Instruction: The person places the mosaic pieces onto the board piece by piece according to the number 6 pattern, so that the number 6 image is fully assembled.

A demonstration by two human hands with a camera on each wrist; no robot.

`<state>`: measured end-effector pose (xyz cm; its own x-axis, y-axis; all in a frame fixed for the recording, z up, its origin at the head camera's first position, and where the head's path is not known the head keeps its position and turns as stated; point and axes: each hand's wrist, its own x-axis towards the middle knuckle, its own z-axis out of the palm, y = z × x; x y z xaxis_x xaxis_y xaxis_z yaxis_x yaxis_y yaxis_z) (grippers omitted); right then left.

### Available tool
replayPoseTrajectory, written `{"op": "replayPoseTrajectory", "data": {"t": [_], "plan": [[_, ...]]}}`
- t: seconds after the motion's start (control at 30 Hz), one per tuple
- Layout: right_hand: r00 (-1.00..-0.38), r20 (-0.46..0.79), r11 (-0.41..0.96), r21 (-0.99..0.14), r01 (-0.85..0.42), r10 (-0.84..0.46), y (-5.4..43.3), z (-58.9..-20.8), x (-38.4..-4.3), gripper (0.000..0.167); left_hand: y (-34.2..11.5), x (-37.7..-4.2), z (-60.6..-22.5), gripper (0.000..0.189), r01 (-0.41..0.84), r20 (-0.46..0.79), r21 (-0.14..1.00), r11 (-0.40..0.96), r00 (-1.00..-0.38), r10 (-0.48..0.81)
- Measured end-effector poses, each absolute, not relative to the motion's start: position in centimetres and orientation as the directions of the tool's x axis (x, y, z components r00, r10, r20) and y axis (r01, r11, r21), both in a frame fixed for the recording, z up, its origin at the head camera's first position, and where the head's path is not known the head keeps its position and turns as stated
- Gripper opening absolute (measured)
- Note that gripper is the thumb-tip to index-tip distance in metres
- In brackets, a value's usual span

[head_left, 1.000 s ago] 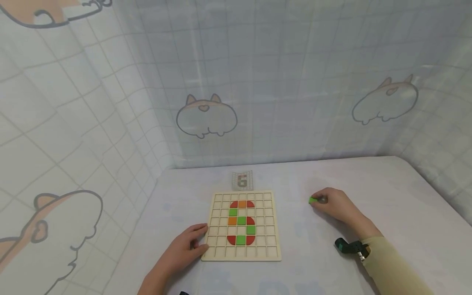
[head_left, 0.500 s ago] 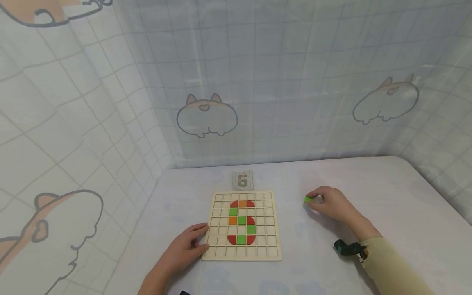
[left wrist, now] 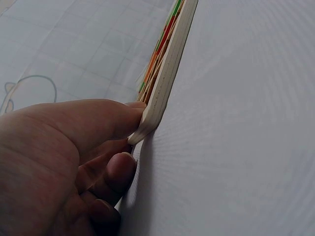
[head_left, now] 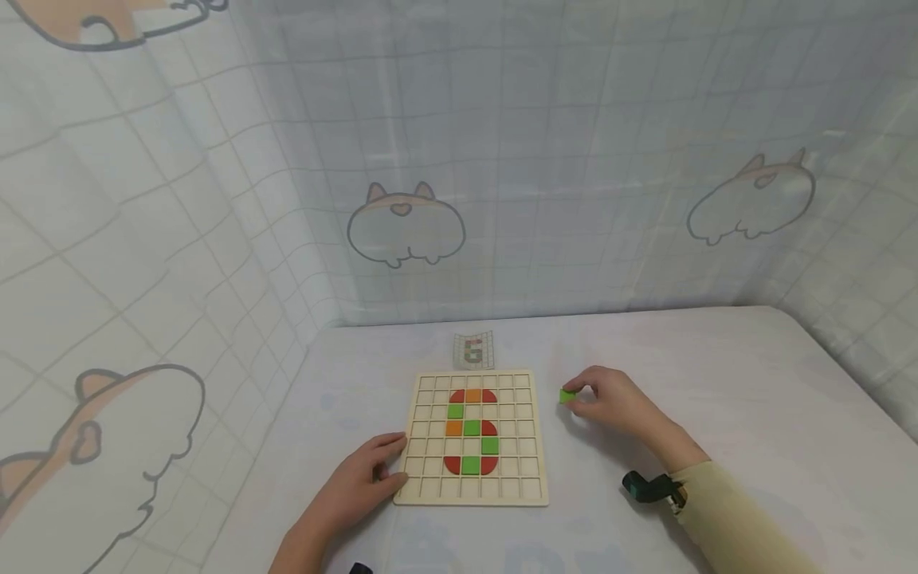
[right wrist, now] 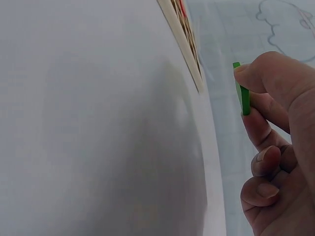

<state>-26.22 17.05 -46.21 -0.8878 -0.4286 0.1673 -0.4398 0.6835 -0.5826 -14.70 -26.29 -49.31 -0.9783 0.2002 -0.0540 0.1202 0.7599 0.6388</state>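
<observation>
My right hand (head_left: 615,401) pinches a green square tile (head_left: 566,395) between thumb and fingertips, to the right of the grid board (head_left: 519,492) and apart from it. In the right wrist view the green tile (right wrist: 244,96) is seen edge-on, with the other fingers curled. Red, orange and green tiles lie in the pale wooden board, forming a shape like a 5. At the board's left edge my left hand (head_left: 358,485) rests with thumb and fingertips touching the rim. In the left wrist view the thumb (left wrist: 113,118) lies against the board's corner.
Behind the board lies a small gridded card (head_left: 473,351) printed with a 6-like pattern. A white cloth (head_left: 688,351) covers the table. Curtains with dog drawings (head_left: 406,227) enclose the back and sides. A dark device (head_left: 649,486) is fixed at the right wrist.
My right hand has moved left toward the board, carrying the green tile. The left hand and the tiles in the board have stayed in place.
</observation>
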Motion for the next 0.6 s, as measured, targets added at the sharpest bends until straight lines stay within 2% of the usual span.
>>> {"op": "replayPoseTrajectory", "data": {"t": [0.6], "plan": [[-0.832,0.178,0.630,-0.575,-0.522,-0.526,11.1,-45.5,-25.4,0.020,-26.2,-14.7,-49.2,0.059,0.114,-0.058,0.634,0.764,-0.979,0.194]]}}
